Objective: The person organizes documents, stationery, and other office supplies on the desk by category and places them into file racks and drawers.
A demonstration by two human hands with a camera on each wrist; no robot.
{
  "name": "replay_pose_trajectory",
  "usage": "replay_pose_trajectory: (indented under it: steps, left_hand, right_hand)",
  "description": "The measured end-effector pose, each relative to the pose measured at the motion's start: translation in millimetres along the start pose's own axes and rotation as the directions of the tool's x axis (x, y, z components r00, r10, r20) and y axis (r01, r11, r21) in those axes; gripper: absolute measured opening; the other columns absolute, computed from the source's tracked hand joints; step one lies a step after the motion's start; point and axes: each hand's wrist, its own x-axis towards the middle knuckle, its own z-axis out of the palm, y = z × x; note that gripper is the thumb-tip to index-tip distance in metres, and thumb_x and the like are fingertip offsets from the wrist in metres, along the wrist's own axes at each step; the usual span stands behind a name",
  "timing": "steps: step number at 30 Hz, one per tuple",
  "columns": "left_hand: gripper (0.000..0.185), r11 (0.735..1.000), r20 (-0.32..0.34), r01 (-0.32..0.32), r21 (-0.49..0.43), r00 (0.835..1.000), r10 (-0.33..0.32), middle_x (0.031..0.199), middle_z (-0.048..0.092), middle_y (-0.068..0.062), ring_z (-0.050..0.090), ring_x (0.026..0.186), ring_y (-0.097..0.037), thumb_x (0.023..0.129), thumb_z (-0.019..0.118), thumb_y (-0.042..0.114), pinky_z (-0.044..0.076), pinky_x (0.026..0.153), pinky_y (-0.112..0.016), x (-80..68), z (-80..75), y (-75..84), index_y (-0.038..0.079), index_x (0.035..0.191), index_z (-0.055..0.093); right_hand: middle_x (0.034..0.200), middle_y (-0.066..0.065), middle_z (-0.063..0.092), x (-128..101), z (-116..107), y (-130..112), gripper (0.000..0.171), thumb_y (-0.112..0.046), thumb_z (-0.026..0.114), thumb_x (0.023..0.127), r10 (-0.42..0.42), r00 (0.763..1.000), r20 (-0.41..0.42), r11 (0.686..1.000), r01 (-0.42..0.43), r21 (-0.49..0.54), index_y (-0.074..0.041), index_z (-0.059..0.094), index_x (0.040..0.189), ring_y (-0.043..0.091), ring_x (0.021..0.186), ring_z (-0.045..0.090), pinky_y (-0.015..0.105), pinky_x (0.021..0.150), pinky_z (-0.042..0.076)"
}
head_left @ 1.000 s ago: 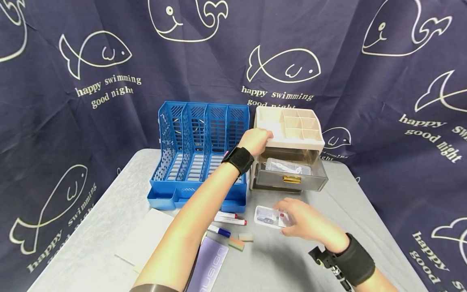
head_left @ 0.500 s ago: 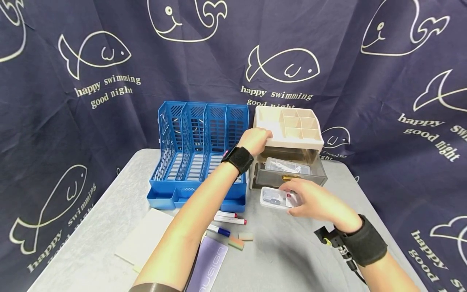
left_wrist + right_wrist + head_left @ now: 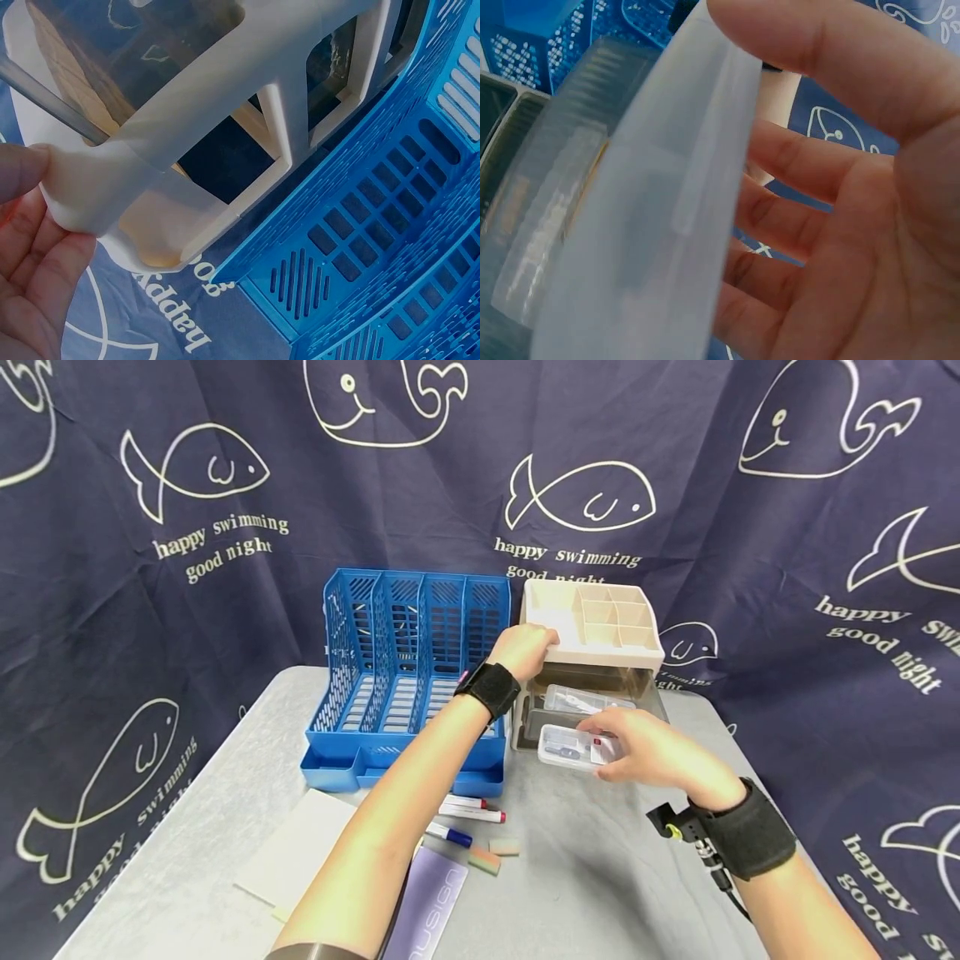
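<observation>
My left hand (image 3: 525, 649) grips the front left corner of a white desktop drawer organizer (image 3: 600, 656). In the left wrist view, thumb and fingers pinch its white frame (image 3: 112, 180). Below the top tray, a smoky clear drawer (image 3: 534, 723) stands pulled out, with a clear plastic case (image 3: 573, 697) lying inside. Between thumb and fingers, my right hand (image 3: 656, 747) holds a second clear plastic case (image 3: 562, 749) with small items and a red-marked label in it. That case overlaps the drawer's front and hides its gold handle. The right wrist view shows the held case (image 3: 652, 202) edge-on.
Left of the organizer stands a blue file rack (image 3: 405, 739) with several slots. On the table lie red-capped markers (image 3: 476, 814), a blue-capped marker (image 3: 453, 835), small sticky-note blocks (image 3: 484, 860), a purple box (image 3: 431, 902) and white paper (image 3: 300, 843). A patterned curtain (image 3: 420, 485) hangs behind.
My right hand has carried the plastic case away from me and slightly right, from over the table to the front of the pulled-out drawer. My left hand stays at the organizer's corner.
</observation>
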Motion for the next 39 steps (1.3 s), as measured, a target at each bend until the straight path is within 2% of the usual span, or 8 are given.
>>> replay_pose_trajectory:
  steps: [10, 17, 25, 31, 39]
  left_hand:
    - [0.030, 1.000, -0.019, -0.021, 0.020, 1.000, 0.022, 0.111, 0.069, -0.003, 0.064, 0.101, -0.019, 0.089, 0.057, 0.004, 0.051, 0.087, -0.032, -3.2, -3.5, 0.9, 0.015, 0.115, 0.068]
    - [0.030, 1.000, -0.023, -0.024, 0.019, 0.999, 0.024, 0.110, 0.069, -0.002, 0.064, 0.101, -0.019, 0.089, 0.058, 0.004, 0.051, 0.086, -0.032, -3.2, -2.6, -0.9, 0.015, 0.115, 0.068]
    - [0.029, 1.000, -0.024, -0.025, 0.009, 0.999, 0.025, 0.110, 0.069, -0.003, 0.064, 0.101, -0.019, 0.089, 0.057, 0.005, 0.051, 0.087, -0.033, -1.8, -2.5, -0.7, 0.015, 0.114, 0.068]
    - [0.029, 1.000, -0.022, -0.019, 0.007, 1.000, 0.019, 0.109, 0.069, -0.003, 0.064, 0.100, -0.019, 0.089, 0.058, 0.004, 0.051, 0.086, -0.033, -2.5, -1.7, -0.3, 0.015, 0.114, 0.068]
    - [0.029, 1.000, -0.015, -0.022, 0.013, 1.000, 0.022, 0.110, 0.069, -0.003, 0.064, 0.101, -0.019, 0.090, 0.057, 0.004, 0.051, 0.086, -0.032, -2.5, -1.0, -0.7, 0.015, 0.115, 0.068]
  right_hand:
    - [0.098, 0.007, 0.064, 9, -13, 16, 0.045, -0.007, 0.079, 0.066, 0.037, 0.999, -0.011, 0.999, -0.037, -0.030, 0.000, 0.065, 0.108, 0.019, 0.082, 0.055, 0.036, 0.075, 0.045]
    - [0.096, 0.006, 0.063, 20, -19, 30, 0.046, -0.008, 0.076, 0.067, 0.093, 0.996, 0.002, 0.996, -0.093, -0.009, -0.002, 0.064, 0.111, 0.018, 0.080, 0.054, 0.032, 0.071, 0.043]
    - [0.090, 0.006, 0.062, 32, -29, 33, 0.041, -0.002, 0.073, 0.067, 0.079, 0.996, -0.027, 0.996, -0.079, 0.035, -0.001, 0.065, 0.106, 0.018, 0.078, 0.053, 0.029, 0.067, 0.041]
    - [0.088, 0.007, 0.063, 39, -26, 41, 0.039, -0.001, 0.072, 0.066, 0.085, 0.995, -0.044, 0.996, -0.084, 0.019, 0.000, 0.064, 0.104, 0.019, 0.077, 0.054, 0.030, 0.069, 0.042]
    - [0.089, 0.009, 0.062, 43, -18, 54, 0.040, -0.001, 0.074, 0.068, 0.116, 0.992, -0.047, 0.992, -0.113, 0.054, 0.003, 0.063, 0.106, 0.020, 0.079, 0.054, 0.031, 0.070, 0.042]
